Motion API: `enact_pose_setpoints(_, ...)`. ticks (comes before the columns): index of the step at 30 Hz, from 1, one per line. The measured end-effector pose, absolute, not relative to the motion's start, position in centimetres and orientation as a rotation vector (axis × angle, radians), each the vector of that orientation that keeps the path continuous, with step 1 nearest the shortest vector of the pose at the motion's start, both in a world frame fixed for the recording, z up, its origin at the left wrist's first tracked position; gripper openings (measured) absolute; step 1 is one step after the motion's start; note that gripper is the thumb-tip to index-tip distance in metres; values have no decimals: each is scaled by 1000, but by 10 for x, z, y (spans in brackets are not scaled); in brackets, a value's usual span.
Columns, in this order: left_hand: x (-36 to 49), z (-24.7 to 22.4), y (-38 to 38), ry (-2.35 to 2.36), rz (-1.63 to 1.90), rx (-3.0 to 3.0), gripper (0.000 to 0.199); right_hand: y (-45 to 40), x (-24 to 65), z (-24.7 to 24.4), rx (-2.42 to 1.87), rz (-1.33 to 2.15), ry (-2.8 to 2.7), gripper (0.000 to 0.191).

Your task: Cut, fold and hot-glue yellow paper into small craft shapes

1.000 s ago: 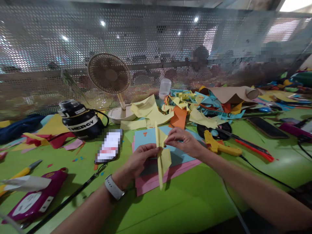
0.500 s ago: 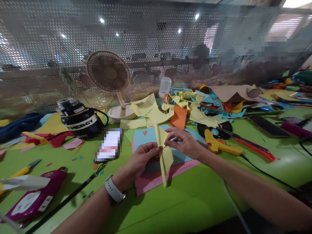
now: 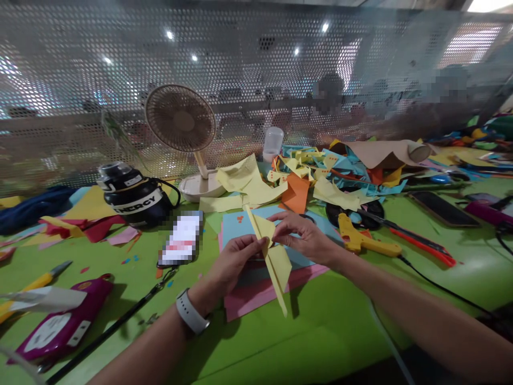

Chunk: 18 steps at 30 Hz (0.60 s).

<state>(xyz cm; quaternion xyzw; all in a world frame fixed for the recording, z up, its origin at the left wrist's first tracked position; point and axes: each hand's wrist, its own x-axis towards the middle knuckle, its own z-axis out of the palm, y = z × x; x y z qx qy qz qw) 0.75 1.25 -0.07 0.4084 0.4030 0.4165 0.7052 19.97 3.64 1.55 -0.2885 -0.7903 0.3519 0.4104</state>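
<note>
A folded piece of yellow paper (image 3: 278,267), with a long narrow strip along one side and flaps on the other, is held up between both hands. My left hand (image 3: 244,256) pinches its strip near the middle, thumb on top. From the other side, the fingertips of my right hand (image 3: 298,235) close on the paper's flap beside a notch. Beneath the hands lie a light blue sheet (image 3: 234,227) with small orange scraps on it and pink sheets (image 3: 244,305) under that.
Around the hands are a yellow glue gun (image 3: 368,243), a red-handled cutter (image 3: 425,246), a phone (image 3: 182,238), a black bottle (image 3: 136,200) and a small fan (image 3: 182,120). Paper scraps (image 3: 296,192) heap behind. A purple case (image 3: 68,321) lies at left on the green table (image 3: 312,342).
The yellow paper has tilted: its top end has swung left and its lower end right. Both hands keep their hold and have barely moved.
</note>
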Motion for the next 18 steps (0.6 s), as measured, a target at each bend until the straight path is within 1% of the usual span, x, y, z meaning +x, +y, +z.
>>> enact_pose_setpoints(3, 9, 0, 11, 889, 956, 1018, 28, 36, 198, 14, -780, 960, -1922, 13)
enact_pose_setpoints(8, 13, -1, 10, 934, 1024, 1091, 34, 36, 194, 13, -879, 1068, -1869, 25)
enact_pose_setpoints(14, 16, -5, 10, 936, 1068, 1141, 33, 33, 190, 13, -952, 1034, -1816, 27)
enact_pose_setpoints(18, 16, -4, 7, 912, 1066, 1196, 29, 31, 188, 10, -962, 995, -1795, 24)
